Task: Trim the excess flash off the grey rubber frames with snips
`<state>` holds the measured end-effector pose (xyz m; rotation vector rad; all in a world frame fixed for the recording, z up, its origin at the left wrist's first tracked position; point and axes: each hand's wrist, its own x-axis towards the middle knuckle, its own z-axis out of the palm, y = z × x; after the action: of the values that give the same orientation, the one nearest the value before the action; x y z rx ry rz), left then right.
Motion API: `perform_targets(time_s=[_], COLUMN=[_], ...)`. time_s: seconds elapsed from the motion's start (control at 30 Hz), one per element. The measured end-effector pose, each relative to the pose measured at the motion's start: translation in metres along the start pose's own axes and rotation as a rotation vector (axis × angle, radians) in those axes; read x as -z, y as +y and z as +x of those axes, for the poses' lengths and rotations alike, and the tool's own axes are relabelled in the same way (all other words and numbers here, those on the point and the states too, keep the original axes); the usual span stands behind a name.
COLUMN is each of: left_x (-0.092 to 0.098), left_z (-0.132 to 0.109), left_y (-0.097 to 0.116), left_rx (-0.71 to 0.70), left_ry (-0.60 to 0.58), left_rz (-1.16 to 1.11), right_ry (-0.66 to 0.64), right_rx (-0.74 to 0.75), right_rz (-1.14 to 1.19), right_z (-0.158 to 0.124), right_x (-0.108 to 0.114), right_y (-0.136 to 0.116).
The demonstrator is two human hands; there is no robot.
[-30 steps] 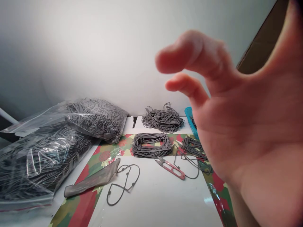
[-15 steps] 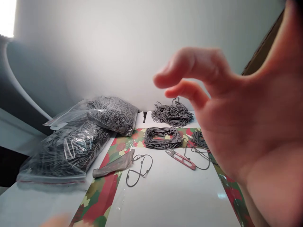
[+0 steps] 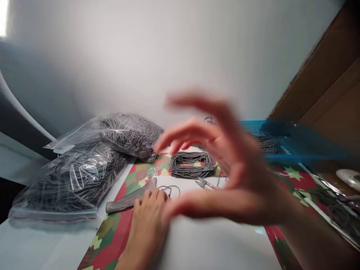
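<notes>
My right hand (image 3: 225,161) is raised close to the camera, blurred, its thumb and fingers spread apart with nothing between them. Down on the white work surface, my left hand (image 3: 149,215) has its fingers bent and close together over a looped grey cord (image 3: 174,188). The near part of that cord is hidden by the hand, and so are the fingertips. Beside the left hand lies a flat grey strip (image 3: 123,200). Behind my right hand, the thread snips (image 3: 204,183) are partly covered. Farther back sits a rectangular bundle of grey cords (image 3: 192,172).
Two clear bags of grey cords (image 3: 84,176) lie at the left. At the right stand a blue translucent tray (image 3: 315,150) with cords in it and a cardboard box (image 3: 332,71). Camouflage-patterned tape (image 3: 112,228) borders the white surface.
My right hand has moved left and farther from the camera, uncovering the blue tray. My left hand has come forward from the bottom edge onto the looped cord.
</notes>
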<state>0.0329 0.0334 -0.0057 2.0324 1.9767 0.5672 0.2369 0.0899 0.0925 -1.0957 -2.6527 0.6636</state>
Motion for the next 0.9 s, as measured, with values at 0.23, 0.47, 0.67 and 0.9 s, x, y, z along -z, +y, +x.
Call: perform_targets(time_s=[0.23,0.47,0.67,0.9], left_x=[0.011,0.027,0.029,0.020], left_z=[0.009,0.014,0.016,0.005], left_y=[-0.015,-0.027,-0.028,-0.024], left_rx=[0.015,0.113,0.098,0.016], left_ry=[0.023,0.136,0.135,0.012], left_rz=[-0.243,-0.599,-0.766,-0.573], right_ry=[-0.184,-0.293,-0.266,-0.230], right_rx=[0.017,0.057,-0.006,-0.259], right_rz=[-0.100,-0.078,-0.058,-0.053], right_z=[0.033,0.036,0.004,-0.082], right_x=[-0.054,-0.075,-0.043,-0.047], right_y=[-0.019,-0.022,-0.017,-0.007])
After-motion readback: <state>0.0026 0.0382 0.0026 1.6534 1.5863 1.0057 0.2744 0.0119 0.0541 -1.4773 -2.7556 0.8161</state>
